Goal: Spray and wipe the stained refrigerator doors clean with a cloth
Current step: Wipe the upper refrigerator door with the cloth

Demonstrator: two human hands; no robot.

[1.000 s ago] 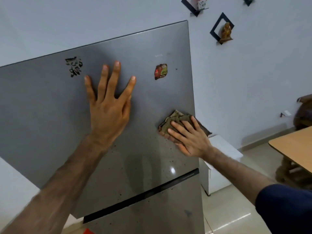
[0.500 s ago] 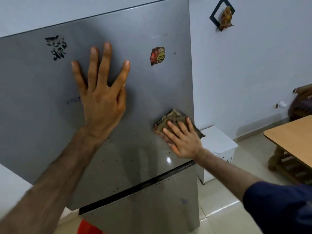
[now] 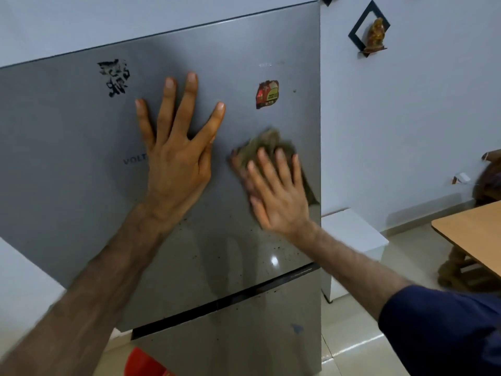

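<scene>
The grey upper refrigerator door [image 3: 67,164] fills the view, with dark specks scattered over its lower part. A black smudged mark [image 3: 114,77] sits near its top left and a red sticker [image 3: 267,94] at the upper right. My left hand [image 3: 176,147] lies flat on the door with fingers spread. My right hand [image 3: 276,191] presses a crumpled olive-brown cloth [image 3: 267,146] flat against the door near its right edge, below the sticker. The lower door [image 3: 244,335] shows beneath a dark gap.
A white box [image 3: 352,234] stands on the floor right of the refrigerator. A wooden table [image 3: 471,240] juts in at the right. A small figurine [image 3: 375,32] sits on a wall shelf. Something red [image 3: 143,362] lies at the fridge's foot.
My right hand and the cloth have slid up the door toward the sticker. The left hand stays flat in the same place on the door. The view has shifted slightly.
</scene>
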